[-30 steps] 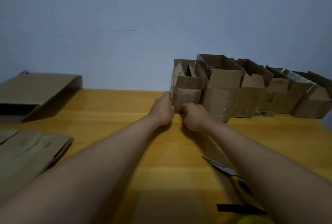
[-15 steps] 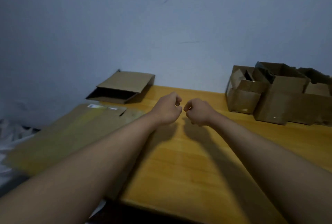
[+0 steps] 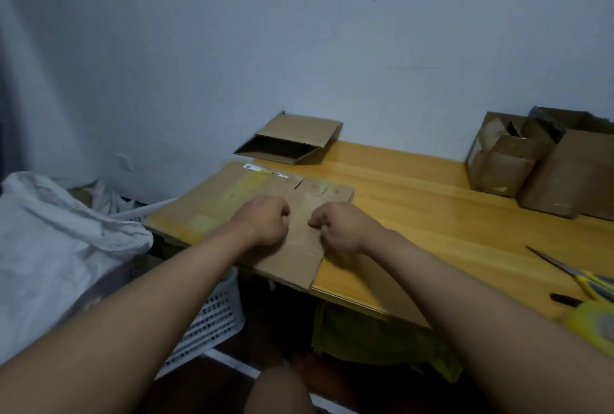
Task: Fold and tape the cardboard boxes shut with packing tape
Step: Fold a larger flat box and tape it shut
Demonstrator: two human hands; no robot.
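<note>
Your view has swung from the assembled boxes [image 3: 545, 164] to the flattened box [image 3: 252, 214]: the next carton is up. Left hand [image 3: 265, 220] and right hand [image 3: 339, 227] hover over it, fingers curled, holding nothing (its near corner overhangs the table [image 3: 432, 214]). Open tabletop lies right of it.

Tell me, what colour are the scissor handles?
Yellow; the scissors lie at the table's right edge, seen in the head view.

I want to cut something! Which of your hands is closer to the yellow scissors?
Right. The right hand hovers at the flattened cardboard's right edge, with bare table between it and the scissors far to its right. The left hand is farther left, over the cardboard.
</note>
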